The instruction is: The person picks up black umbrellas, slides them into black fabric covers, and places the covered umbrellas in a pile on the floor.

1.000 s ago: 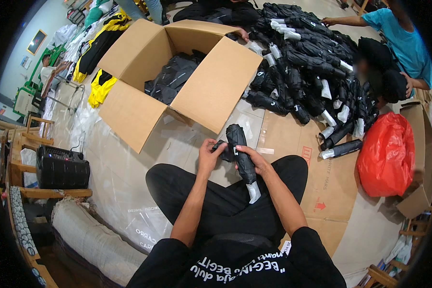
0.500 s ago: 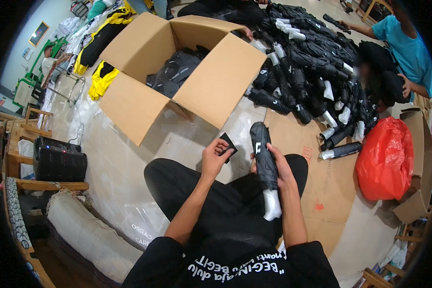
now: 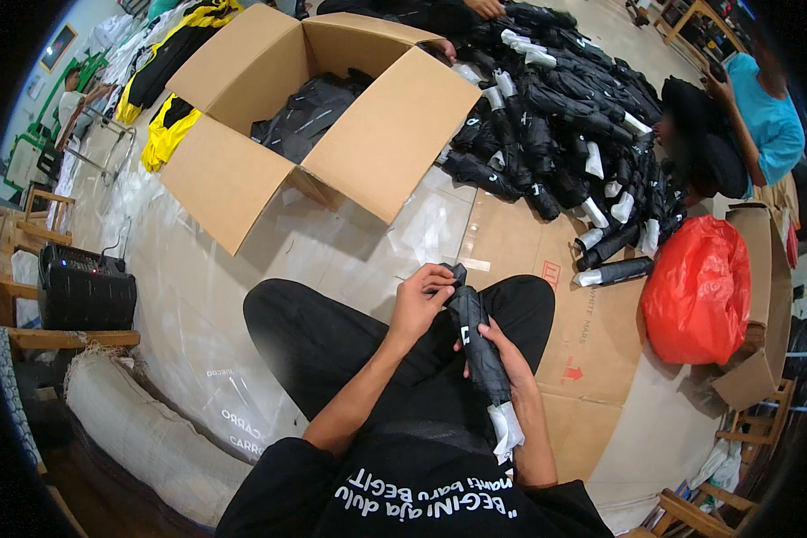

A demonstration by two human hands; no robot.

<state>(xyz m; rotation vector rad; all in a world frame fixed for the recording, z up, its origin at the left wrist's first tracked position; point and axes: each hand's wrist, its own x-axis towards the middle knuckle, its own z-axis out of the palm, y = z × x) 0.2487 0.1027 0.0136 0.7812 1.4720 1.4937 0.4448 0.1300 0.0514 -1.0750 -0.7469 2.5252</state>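
In the head view, the right hand (image 3: 509, 359) grips a folded black umbrella (image 3: 479, 336) over the crossed legs (image 3: 318, 336) (white wrap (image 3: 505, 425) at its lower end), while the left hand (image 3: 417, 303) pinches a small black piece (image 3: 459, 273) at its top.

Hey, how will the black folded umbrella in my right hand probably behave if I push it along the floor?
The umbrella is likely stiff lengthwise, since it looks straight in your right hand. It may roll when pushed, as its body looks roughly round. The white wrapping looks crinkled and thin, so gripping there might slip.
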